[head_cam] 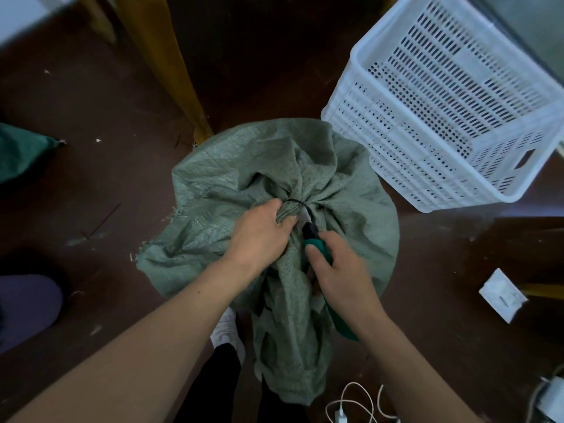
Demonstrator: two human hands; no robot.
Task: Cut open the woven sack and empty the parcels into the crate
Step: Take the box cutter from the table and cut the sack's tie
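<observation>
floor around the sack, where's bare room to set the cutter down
Bare floor left of the sack, short of the dark green bag. More between the white crate and the small white box. Near right is crowded with white cables.

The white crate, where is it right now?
The white crate sits empty on the floor at upper right of the head view, just beyond the green sack, touching its far edge.
</observation>
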